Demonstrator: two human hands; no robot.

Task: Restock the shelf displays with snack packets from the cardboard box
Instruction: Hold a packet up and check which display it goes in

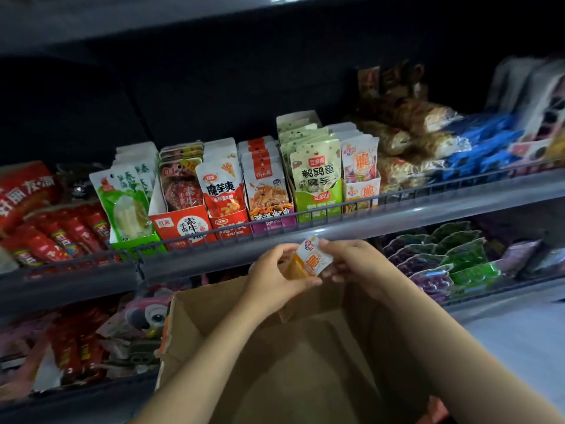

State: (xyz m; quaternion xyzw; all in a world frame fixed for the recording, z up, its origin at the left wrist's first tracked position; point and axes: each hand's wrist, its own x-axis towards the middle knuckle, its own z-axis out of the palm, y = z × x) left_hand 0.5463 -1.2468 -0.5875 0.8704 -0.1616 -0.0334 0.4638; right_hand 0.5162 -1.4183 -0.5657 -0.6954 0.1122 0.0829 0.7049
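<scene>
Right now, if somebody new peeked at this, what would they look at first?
Probably the little white-and-orange snack packet in the middle, pinched between the left hand and the right hand just above the open cardboard box. Next, the bright row of display boxes full of upright snack packets on the wire-fronted shelf behind, including a matching orange-and-white box at its right end.

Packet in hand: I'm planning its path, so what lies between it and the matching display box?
In the head view, the shelf's wire rail and grey front edge separate the packet from the display box.
</scene>
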